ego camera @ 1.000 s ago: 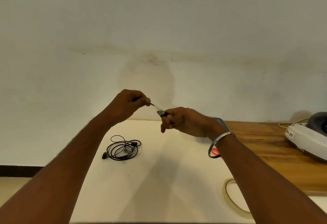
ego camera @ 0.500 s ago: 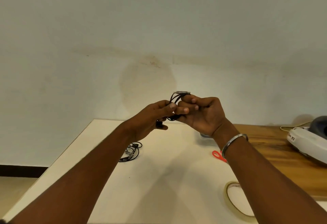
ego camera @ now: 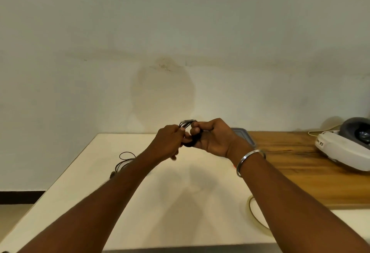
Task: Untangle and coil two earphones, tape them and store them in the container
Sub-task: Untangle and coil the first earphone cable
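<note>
Your left hand [ego camera: 169, 142] and right hand [ego camera: 213, 139] each have a curled grip pinching the black earphone coil [ego camera: 189, 143], up above the surface [ego camera: 200, 196]. It looks light, thin and floppy, so hold all the loops together. The 2nd earphone [ego camera: 125, 159] lies on the surface beside your left arm.

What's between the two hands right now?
Head view: the black coiled earphone cable, held by both the left hand and the right hand, fills the gap; nothing else.
</note>
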